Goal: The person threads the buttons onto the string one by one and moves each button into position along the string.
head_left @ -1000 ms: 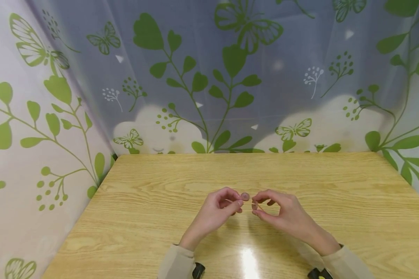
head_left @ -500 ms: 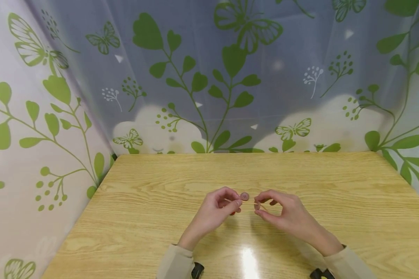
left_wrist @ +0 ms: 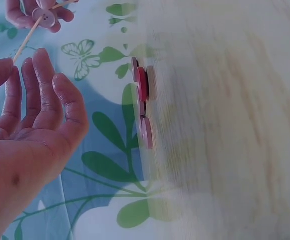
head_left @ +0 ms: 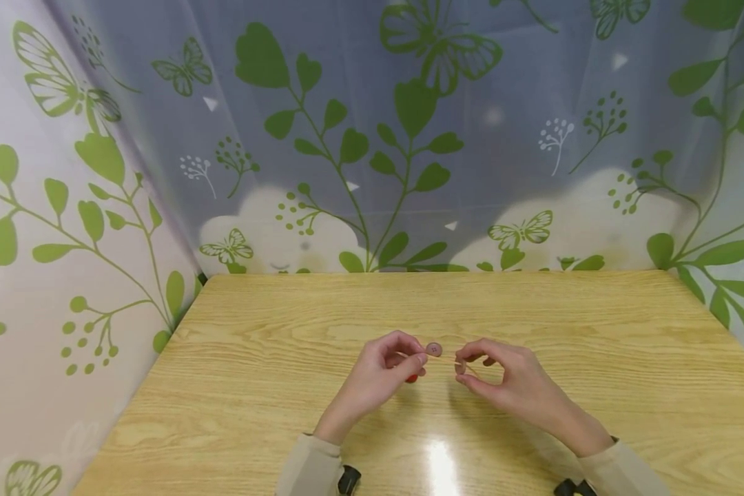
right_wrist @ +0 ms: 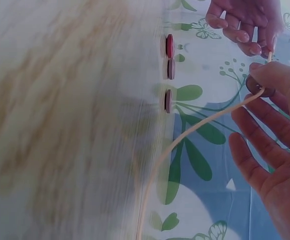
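In the head view my left hand (head_left: 384, 368) pinches one end of a thin pale cord (left_wrist: 29, 39) between thumb and forefinger. My right hand (head_left: 513, 375) pinches a brown button (head_left: 460, 366) on edge, a short way to the right. The cord runs taut from the left fingertips through this button, which shows several holes in the left wrist view. Beyond the button, the cord's long tail (right_wrist: 184, 134) droops toward the tabletop in the right wrist view. Another brown button (head_left: 434, 350) lies on the table between the hands. A red button (head_left: 412, 379) is partly hidden by the left hand.
Several buttons lie flat on the wood-grain table (head_left: 273, 317), seen edge-on in both wrist views. A leaf-and-butterfly patterned curtain (head_left: 322, 138) hangs behind the table and along its sides. Glare shows near the table's front.
My right hand has shifted slightly right with its button, widening the gap between the hands. More cord now shows between them. The left hand has moved very slightly left, uncovering more of the red button.
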A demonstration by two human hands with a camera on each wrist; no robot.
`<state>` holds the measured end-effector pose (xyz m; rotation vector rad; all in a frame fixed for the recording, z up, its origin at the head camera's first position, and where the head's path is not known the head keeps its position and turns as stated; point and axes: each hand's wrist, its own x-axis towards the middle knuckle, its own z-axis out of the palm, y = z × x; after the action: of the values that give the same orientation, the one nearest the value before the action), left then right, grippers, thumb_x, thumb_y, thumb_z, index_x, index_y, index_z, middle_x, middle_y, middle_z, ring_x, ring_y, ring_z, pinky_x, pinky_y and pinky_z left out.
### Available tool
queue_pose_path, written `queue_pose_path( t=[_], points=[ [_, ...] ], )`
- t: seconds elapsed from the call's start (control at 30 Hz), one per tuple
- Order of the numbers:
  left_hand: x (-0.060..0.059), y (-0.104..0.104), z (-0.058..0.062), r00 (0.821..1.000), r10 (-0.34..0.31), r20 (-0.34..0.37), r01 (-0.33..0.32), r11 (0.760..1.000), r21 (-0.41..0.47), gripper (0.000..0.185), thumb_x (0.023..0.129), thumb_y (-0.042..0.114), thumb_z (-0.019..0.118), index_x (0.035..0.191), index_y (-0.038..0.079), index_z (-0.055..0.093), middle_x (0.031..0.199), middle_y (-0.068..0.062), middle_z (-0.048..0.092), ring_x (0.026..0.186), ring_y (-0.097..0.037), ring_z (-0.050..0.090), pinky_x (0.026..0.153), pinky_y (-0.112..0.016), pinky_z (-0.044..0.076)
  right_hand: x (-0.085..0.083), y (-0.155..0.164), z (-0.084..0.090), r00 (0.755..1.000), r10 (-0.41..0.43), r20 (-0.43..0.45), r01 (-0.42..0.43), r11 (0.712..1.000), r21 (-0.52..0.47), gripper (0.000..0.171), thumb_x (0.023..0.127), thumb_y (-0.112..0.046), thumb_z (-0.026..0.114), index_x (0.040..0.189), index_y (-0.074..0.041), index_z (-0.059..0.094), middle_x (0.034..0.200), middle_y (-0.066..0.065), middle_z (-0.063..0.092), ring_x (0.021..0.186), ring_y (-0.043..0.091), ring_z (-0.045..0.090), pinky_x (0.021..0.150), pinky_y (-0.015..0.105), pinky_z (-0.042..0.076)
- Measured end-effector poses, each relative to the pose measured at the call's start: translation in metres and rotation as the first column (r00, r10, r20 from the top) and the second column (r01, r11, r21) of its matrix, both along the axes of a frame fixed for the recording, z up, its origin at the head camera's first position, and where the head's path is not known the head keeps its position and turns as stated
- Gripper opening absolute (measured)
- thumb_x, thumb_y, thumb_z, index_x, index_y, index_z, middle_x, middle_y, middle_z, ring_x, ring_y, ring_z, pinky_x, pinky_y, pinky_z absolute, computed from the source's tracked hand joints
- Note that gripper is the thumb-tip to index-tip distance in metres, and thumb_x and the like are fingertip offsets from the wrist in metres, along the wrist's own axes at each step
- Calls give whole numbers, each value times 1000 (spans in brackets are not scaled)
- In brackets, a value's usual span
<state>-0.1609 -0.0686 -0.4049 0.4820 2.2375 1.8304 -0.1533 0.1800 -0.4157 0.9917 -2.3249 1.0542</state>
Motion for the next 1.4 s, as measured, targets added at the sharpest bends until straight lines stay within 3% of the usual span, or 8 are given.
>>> queue_pose_path(
  t=[0.17,0.7,0.97,1.4],
  points=[
    [-1,0,0,1000,-4,10,4,1000,1,16,99,19,67,108,6,67,111,-26,69,94,-32,72,86,-47,61,1,2,-1,1000,-5,5,5,1000,8,36,77,3,85,105,-15,71,95,-10,75,83,6,70,69,30,60],
    [0,-1,3,1000,13,6,-13,1000,-6,18,98,20,68,108,5,67,109,-25,69,92,-29,72,85,-46,61,2,11,-1,1000,-4,-12,5,999,34,35,77,3,85,104,-12,70,96,-8,75,81,8,71,67,30,59],
    [1,-2,3,1000,16,10,-16,1000,-13,18,99,20,68,107,5,67,108,-25,70,90,-26,73,84,-46,61,2,14,-3,999,-20,-28,21,999,49,38,75,3,86,103,-16,69,95,-9,74,80,5,70,66,29,58],
    [1,-5,2,999,12,38,-13,1000,13,12,101,19,65,107,10,68,111,-26,70,100,-44,71,90,-53,58,2,17,-7,1000,-21,-23,22,996,81,37,77,1,86,103,-18,69,94,-14,72,81,2,68,66,30,58]
  ],
)
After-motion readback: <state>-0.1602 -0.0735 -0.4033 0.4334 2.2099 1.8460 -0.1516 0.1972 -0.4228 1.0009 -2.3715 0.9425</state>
